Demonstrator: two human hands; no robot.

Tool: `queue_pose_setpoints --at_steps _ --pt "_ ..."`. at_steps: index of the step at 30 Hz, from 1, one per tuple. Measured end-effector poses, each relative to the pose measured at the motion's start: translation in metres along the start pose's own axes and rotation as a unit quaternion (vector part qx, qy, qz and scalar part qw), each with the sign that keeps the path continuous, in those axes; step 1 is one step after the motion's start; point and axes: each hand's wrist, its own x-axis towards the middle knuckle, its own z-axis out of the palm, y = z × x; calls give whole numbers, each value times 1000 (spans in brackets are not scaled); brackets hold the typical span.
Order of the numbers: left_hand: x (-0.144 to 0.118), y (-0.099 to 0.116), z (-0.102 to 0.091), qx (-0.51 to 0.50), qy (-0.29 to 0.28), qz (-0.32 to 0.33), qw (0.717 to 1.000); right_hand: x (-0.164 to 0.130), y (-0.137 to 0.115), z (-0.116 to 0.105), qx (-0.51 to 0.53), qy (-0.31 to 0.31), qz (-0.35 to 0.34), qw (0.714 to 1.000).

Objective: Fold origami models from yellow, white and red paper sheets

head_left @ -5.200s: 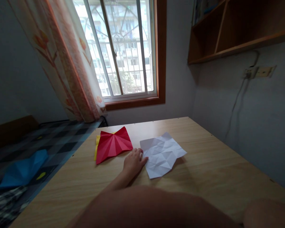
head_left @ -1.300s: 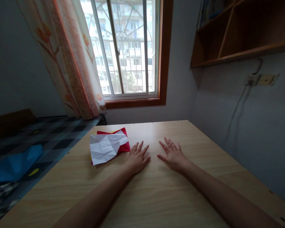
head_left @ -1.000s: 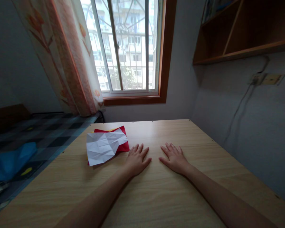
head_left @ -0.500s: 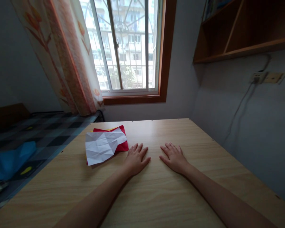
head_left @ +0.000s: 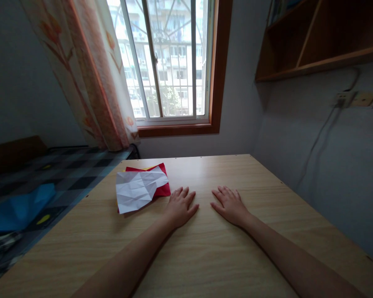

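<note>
Since the earliest frame, the white sheet (head_left: pixel 135 192) has moved from the right of the left hand (head_left: pixel 180 210) to its left, and it now lies over the red sheet (head_left: pixel 164 190). The right hand (head_left: pixel 230 206) has come up from the near side and lies across from the left; over the last half second both have hardly shifted.

Both hands are palm down on the wooden table (head_left: pixel 202 256), fingers loosely spread, holding nothing. A narrow strip of wood separates the two thumbs. The left fingertips sit just beside the right edge of the red sheet; whether they touch it I cannot tell.

The stack stands in the far left part of the tabletop. The creased white sheet leaves the red showing along its right and far sides, with a sliver of the yellow sheet (head_left: pixel 148 168) behind. Its far side comes near the table's far edge, and a band of wood runs between the stack and the left edge. Beyond that edge, a blue folded paper (head_left: pixel 25 209) lies on the checked bed (head_left: pixel 74 165). From the right hand, wood extends well out to the right edge.
</note>
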Motion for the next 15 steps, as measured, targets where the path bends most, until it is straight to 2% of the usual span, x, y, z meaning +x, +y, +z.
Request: queue_pose_setpoints --at_steps 5,8,10,13,15 --pt "-3 5 1 31 88 54 994 1 2 1 -8 -1 -7 1000" --pt "-1 3 -14 76 130 83 985 2 3 2 -8 -3 -8 1000" --pt "0 -5 -29 108 167 59 978 2 3 2 -6 -4 -9 1000" --pt "-1 -26 -49 132 224 -19 965 2 3 1 -5 -7 -8 1000" --pt "-5 -42 -54 137 231 -49 962 2 3 1 -4 -8 -9 1000"
